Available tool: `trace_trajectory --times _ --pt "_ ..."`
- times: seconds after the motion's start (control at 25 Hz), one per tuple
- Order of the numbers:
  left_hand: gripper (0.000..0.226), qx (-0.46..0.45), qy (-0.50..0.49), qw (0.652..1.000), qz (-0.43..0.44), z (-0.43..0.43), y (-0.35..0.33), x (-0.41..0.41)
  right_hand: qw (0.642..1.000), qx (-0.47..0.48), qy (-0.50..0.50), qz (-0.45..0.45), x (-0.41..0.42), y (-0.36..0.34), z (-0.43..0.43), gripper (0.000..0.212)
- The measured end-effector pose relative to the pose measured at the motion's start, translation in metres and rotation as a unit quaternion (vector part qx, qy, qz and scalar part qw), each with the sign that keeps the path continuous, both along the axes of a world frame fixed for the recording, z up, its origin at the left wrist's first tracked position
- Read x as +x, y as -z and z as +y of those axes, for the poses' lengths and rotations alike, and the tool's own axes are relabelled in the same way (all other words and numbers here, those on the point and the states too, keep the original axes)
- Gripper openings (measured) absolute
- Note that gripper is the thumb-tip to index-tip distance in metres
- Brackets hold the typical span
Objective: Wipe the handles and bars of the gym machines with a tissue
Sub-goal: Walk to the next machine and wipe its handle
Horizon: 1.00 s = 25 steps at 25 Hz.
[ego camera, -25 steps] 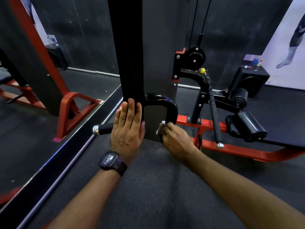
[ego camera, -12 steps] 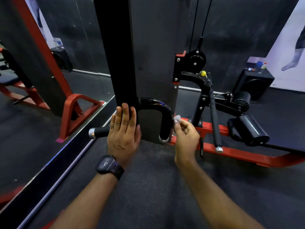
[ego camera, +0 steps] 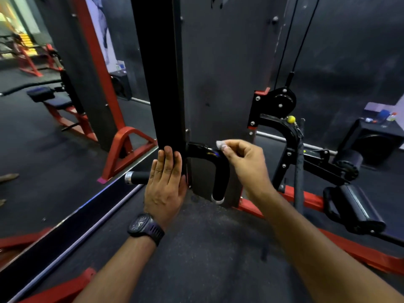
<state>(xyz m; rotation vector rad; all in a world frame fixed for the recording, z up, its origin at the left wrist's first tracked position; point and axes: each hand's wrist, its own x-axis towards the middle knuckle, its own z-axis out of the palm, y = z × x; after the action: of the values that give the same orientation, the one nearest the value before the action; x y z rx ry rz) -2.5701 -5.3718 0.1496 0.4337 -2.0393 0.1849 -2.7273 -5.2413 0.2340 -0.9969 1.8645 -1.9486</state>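
The right hand point(ego camera: 244, 162) has risen to the glossy black curved handle point(ego camera: 219, 178)'s upper bend, fingers pinching a crumpled white tissue point(ego camera: 219, 144); the left hand point(ego camera: 166, 184)'s straight fingers press the matte upright point(ego camera: 159, 84).

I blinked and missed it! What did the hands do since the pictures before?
The right hand, pinching the tissue, slid up the curved black handle, from its lower end to the top bend. Nothing was picked up or let go. The left hand stayed flat against the black post.
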Motion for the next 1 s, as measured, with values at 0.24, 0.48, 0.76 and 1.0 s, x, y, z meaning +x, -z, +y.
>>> trace_trajectory --times 0.24,0.48,0.76,1.0 --pt "0.068 0.004 -0.048 0.999 0.004 0.012 -0.006 0.005 0.969 0.029 -0.05 0.242 0.014 -0.029 -0.011 0.011" --pt "0.059 -0.001 -0.1 0.994 -0.034 0.017 -0.013 0.013 0.86 -0.028 -0.048 0.508 0.01 -0.023 -0.011 0.018" --pt "0.064 0.009 -0.135 0.99 -0.05 0.027 -0.016 0.016 0.839 -0.02 0.045 0.542 -0.005 0.05 0.04 0.023" --pt "0.072 0.093 -0.12 0.986 -0.068 0.038 -0.01 0.049 0.862 0.008 -0.009 0.506 0.037 0.078 0.038 0.022"
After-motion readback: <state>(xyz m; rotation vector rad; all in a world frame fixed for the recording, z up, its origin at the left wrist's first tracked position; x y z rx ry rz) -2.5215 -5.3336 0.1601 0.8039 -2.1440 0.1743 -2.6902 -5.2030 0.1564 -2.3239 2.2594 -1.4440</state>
